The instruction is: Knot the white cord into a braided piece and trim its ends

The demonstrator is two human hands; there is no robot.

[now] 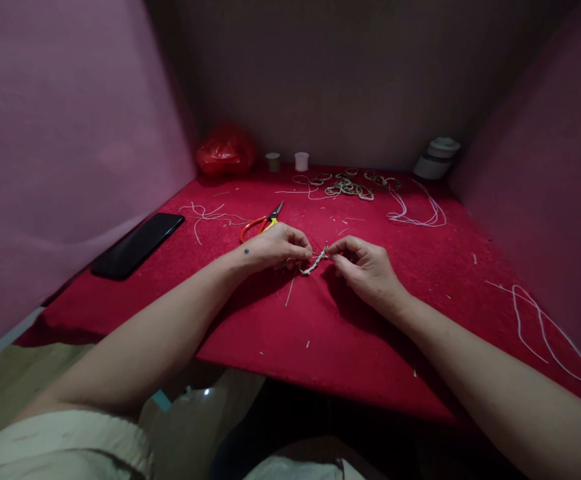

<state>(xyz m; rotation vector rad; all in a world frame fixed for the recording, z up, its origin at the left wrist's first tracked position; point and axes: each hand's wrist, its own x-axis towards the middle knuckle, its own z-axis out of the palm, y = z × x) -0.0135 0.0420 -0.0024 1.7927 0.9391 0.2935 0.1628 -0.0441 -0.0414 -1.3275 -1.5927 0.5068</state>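
Note:
Both my hands meet over the middle of a red cloth-covered table [320, 333]. My left hand [277, 247] is closed in a pinch on one end of a short braided cord piece [315, 262], pale with green flecks. My right hand [365, 267] pinches the other end of the same cord, fingers curled. A loose thread tail [289, 291] hangs from the cord toward me. Orange-handled scissors [261, 223] lie just behind my left hand.
A black phone [137, 244] lies at the left edge. A pile of finished braided cords [347, 187] and loose white cords [417, 212] sit at the back. Two small spools [287, 161], a red bag [225, 150] and a white container [437, 157] line the back wall. White cord [545, 330] loops at the right.

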